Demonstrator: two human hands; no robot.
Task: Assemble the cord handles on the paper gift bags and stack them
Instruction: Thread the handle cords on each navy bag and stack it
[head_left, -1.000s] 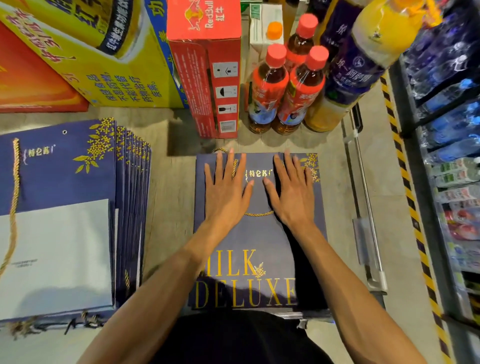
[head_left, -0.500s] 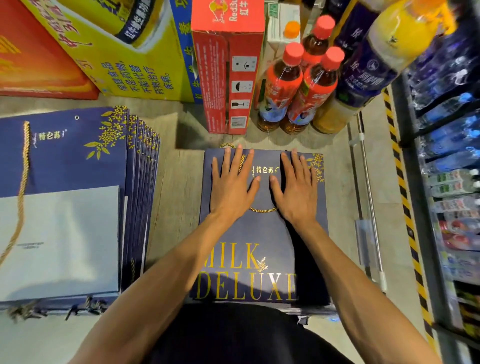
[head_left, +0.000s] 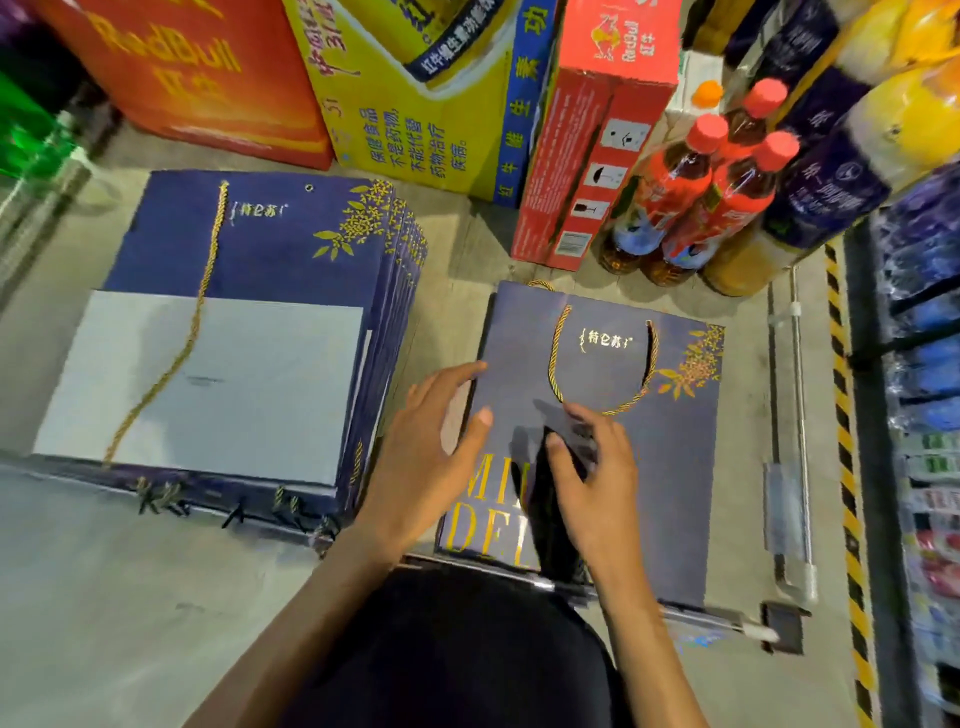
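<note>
Fingers of left hand (head_left: 426, 467): spread wide, holding nothing, straddling the left edge of a flat navy-blue paper gift bag (head_left: 675, 457).
Fingers of right hand (head_left: 597, 467): loosely bent, tips on that bag's face.
Just beyond right fingertips: twisted gold cord handle (head_left: 551, 358), looped.
Left of left fingers: stack of navy-blue bags (head_left: 260, 249).

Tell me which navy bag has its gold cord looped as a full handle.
The bag on the right: its cord forms a U between both holes. The left stack's top bag has one straight cord and an empty eyelet.
</note>
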